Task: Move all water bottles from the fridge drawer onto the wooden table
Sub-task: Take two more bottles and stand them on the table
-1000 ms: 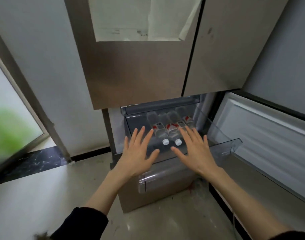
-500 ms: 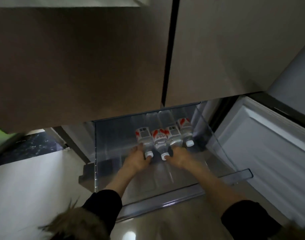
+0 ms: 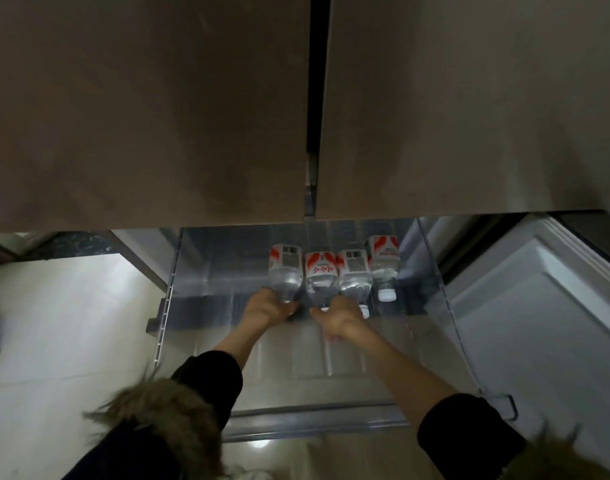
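Several clear water bottles with red-and-white labels lie side by side at the back of the clear fridge drawer [image 3: 314, 414], caps pointing toward me. My left hand [image 3: 267, 308] is closed around the neck of the leftmost bottle [image 3: 285, 271], hiding its cap. My right hand [image 3: 338, 317] is closed around the neck of the second bottle [image 3: 321, 275]. The third bottle [image 3: 355, 271] lies just right of my right hand, its white cap showing beside my knuckles. The fourth bottle [image 3: 384, 261] lies apart at the far right, untouched. The wooden table is out of view.
The brown upper fridge doors [image 3: 147, 116] hang over the back of the drawer. An open white lower door [image 3: 539, 306] stands to the right. Pale tiled floor [image 3: 54, 323] lies to the left. Fur trim from my coat [image 3: 165, 410] fills the bottom edge.
My head has come in closer over the drawer. Both hands went from spread open above the drawer to reaching in and closing on the necks of the two left bottles.
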`<act>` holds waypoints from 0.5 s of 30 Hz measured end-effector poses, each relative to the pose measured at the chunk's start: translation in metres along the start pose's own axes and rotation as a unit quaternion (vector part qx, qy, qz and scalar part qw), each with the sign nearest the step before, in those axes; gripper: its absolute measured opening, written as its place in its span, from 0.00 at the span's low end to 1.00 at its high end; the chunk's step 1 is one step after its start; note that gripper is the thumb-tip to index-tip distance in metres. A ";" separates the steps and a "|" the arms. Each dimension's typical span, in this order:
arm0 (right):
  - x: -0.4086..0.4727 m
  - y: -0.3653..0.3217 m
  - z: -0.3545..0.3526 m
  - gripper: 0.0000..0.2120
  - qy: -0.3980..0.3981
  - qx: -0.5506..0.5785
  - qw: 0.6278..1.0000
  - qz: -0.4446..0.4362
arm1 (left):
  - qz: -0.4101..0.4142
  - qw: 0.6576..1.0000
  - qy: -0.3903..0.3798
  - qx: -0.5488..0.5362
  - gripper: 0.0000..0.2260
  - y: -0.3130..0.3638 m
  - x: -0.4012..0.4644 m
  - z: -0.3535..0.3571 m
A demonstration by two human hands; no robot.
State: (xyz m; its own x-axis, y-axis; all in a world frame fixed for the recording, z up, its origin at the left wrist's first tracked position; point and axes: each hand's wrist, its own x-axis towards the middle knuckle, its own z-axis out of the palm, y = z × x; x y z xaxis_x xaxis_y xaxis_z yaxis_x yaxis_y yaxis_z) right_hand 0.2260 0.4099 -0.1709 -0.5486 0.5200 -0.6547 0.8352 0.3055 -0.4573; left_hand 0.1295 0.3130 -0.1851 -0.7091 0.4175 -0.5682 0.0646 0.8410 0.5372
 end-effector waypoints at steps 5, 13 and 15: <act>-0.026 -0.006 -0.020 0.13 0.057 0.048 0.997 -0.030 | 0.007 0.997 0.064 -0.038 0.22 -0.019 -0.026 -0.027; -0.096 -0.025 -0.038 0.20 0.275 0.024 0.957 -0.090 | 0.182 0.954 0.235 -0.033 0.15 -0.016 -0.100 -0.078; -0.113 -0.029 -0.040 0.21 0.330 -0.009 0.936 -0.121 | 0.209 0.941 0.261 -0.052 0.13 -0.019 -0.117 -0.091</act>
State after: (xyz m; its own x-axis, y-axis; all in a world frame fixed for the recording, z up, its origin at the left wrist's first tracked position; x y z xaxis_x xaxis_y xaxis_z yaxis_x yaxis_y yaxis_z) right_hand 0.2648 0.3739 -0.0599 -0.5847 0.8111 -0.0161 0.6928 0.4889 -0.5301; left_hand 0.1475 0.2172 -0.0723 -0.8875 0.4546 0.0754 0.3642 0.5917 0.7192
